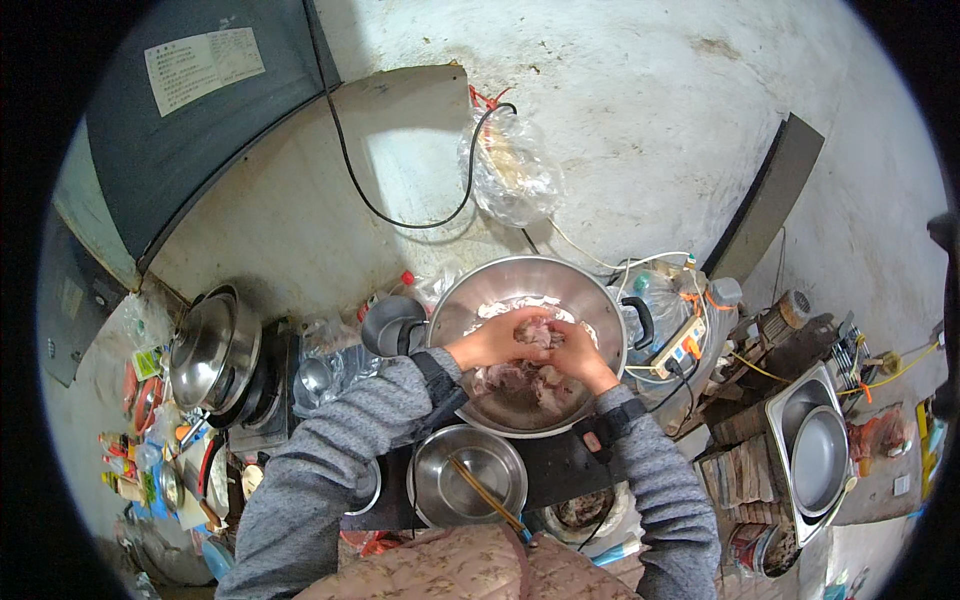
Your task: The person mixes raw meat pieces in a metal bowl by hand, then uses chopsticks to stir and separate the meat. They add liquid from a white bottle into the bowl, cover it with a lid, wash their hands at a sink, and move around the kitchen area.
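A wide metal pan (465, 300) with black side handles stands before me. Over it, my left hand (498, 335) and my right hand (576, 354) cup a clump of pale pink raw meat (537, 334) between them. More raw meat (551, 391) lies in the bottom of the pan, below my hands. White foam or liquid shows along the pan's far inner side. Nearer to me sits a steel bowl (431, 480) with a pair of wooden chopsticks (486, 491) leaning across its rim.
At the left are a small grey pot (391, 324) and a large lidded steel pot (214, 352). A power strip (681, 346) with cables lies by the pan's right handle. Farther right, a steel sink (786, 409) holds a grey basin (819, 461). A plastic bag (517, 176) hangs on the wall.
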Demonstrator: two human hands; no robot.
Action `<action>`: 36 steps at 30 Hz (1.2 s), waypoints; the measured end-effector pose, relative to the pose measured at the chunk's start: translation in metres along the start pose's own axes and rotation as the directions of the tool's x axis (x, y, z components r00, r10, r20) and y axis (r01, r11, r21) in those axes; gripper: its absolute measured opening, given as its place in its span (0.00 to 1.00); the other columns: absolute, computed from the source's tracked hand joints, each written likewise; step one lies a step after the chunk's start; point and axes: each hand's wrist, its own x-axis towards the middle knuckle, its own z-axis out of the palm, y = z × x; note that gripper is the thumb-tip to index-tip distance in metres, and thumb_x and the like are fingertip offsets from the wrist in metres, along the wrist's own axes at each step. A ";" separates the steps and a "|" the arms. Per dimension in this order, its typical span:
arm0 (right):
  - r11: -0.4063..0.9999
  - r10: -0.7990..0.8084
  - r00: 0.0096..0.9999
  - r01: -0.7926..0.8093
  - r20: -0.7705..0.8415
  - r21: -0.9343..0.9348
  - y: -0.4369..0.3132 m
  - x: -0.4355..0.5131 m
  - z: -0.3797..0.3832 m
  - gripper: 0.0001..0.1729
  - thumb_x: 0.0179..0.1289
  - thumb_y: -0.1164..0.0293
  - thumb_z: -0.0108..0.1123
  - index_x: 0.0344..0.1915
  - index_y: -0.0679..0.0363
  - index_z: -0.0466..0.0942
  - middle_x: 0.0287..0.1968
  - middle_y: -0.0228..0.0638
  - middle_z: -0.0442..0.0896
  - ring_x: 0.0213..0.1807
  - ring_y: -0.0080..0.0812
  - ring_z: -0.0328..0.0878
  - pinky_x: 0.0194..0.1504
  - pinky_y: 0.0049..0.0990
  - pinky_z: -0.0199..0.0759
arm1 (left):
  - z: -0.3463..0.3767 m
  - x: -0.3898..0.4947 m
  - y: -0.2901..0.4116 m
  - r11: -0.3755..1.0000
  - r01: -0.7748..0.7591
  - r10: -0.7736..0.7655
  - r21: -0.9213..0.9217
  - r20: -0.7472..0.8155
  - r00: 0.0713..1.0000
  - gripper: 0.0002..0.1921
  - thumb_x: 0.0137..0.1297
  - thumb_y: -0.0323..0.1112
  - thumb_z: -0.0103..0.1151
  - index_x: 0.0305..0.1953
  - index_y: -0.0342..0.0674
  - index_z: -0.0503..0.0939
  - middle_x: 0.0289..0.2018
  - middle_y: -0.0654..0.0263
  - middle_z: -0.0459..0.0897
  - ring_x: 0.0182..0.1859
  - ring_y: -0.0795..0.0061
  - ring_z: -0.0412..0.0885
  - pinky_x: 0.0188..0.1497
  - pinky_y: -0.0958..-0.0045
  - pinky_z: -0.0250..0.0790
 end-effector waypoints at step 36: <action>0.876 -0.036 0.922 -0.157 0.386 0.456 -0.011 0.000 -0.019 0.12 0.65 0.75 0.59 0.47 0.68 0.78 0.31 0.30 0.81 0.29 0.21 0.76 0.32 0.23 0.70 | -0.032 -0.006 -0.009 0.895 0.440 -0.394 -0.077 0.328 0.859 0.28 0.60 0.27 0.64 0.62 0.39 0.68 0.52 0.69 0.78 0.53 0.77 0.75 0.55 0.71 0.71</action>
